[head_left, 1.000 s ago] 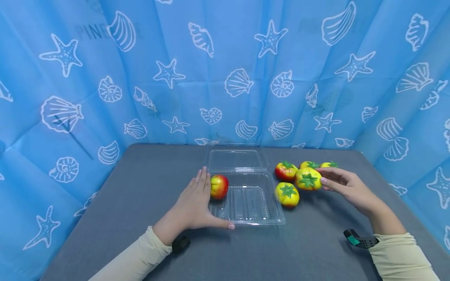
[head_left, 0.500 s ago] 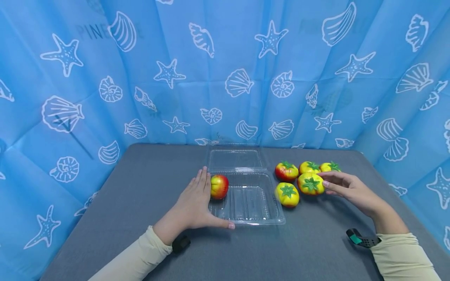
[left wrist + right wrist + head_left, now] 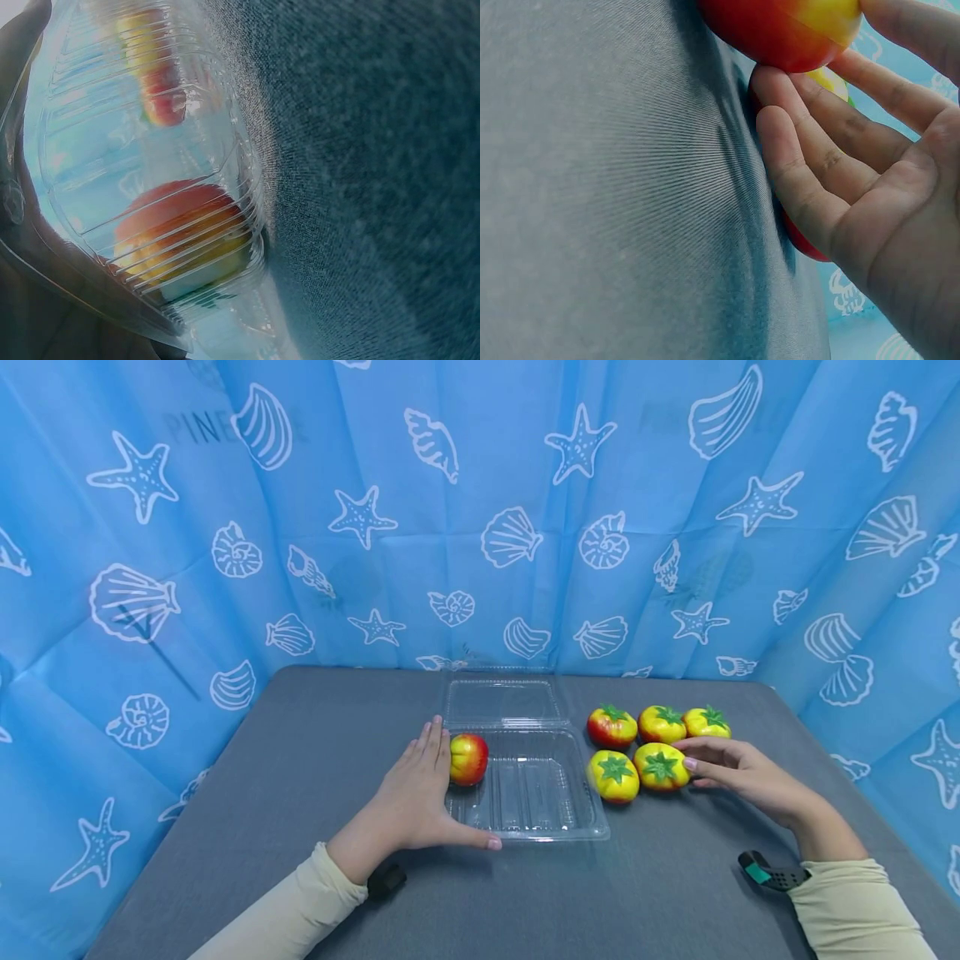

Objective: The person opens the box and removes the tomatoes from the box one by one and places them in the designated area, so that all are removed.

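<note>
A clear plastic clamshell box (image 3: 525, 785) lies with its lid (image 3: 502, 700) folded back. My left hand (image 3: 416, 793) rests along its left side, fingers straight and thumb stretched along the front rim. Inside, by those fingers, sits one red-yellow toy tomato (image 3: 468, 759) on its side; the left wrist view shows the same tomato (image 3: 187, 236) through the ribbed wall. To the right, my right hand (image 3: 738, 772) pinches the right side of a yellow toy tomato (image 3: 660, 767) with a green star leaf. In the right wrist view, fingertips (image 3: 776, 82) touch the tomato's underside (image 3: 787, 30).
Beside the box stand other toy tomatoes: a front-left one (image 3: 615, 777) close to the box's right rim, and a back row of a redder one (image 3: 609, 728), a middle one (image 3: 660, 724) and a right one (image 3: 707, 722). A blue shell-print curtain (image 3: 480, 527) hangs behind the grey table (image 3: 337, 718).
My right hand has moved the held tomato slightly toward me and down, into line beside the front-left one. The back row shows more fully. My left hand and the box have stayed put.
</note>
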The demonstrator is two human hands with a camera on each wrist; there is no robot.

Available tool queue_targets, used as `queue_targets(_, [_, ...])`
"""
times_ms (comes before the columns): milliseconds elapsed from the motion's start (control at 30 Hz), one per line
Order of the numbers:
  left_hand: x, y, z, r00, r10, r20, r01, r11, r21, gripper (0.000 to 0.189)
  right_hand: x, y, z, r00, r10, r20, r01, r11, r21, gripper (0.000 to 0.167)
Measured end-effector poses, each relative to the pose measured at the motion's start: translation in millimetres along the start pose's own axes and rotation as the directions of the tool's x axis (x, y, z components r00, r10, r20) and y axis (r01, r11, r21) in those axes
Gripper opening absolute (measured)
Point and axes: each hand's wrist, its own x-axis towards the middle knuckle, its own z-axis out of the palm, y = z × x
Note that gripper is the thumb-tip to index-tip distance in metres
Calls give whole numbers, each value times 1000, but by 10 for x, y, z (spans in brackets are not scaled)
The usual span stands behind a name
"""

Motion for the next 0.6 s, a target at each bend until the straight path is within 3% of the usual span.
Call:
queue_targets(433, [7, -7, 11, 1000, 0, -1, 0, 1000, -1, 159, -1, 10, -36, 998, 31, 47, -31, 1000, 4, 55])
queue_targets(600, [2, -10, 14, 1000, 1, 0, -1, 1000, -6, 158, -36, 35, -61, 1000, 10, -6, -10, 999, -41, 52])
